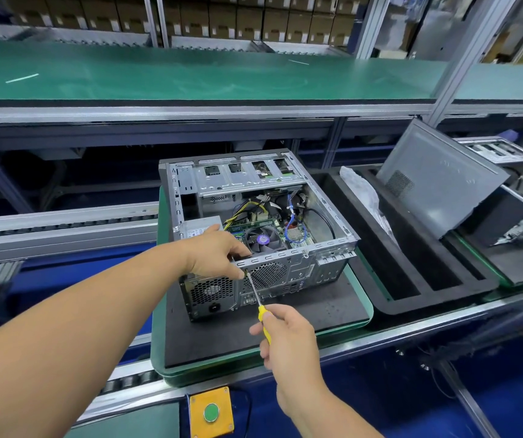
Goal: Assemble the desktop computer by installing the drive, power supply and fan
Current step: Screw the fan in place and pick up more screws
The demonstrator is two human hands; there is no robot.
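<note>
On black mat of green pallet: one open silver computer case lying, cooler fan showing. Left hand gripping rear top edge; right hand gripping one yellow-handled screwdriver.

Bright even overhead light, soft shadows, wide-angle bowing at edges.

One open computer case, one yellow screwdriver and two hands. One side panel, one green button.

Case on pallet; foam tray right.
</note>
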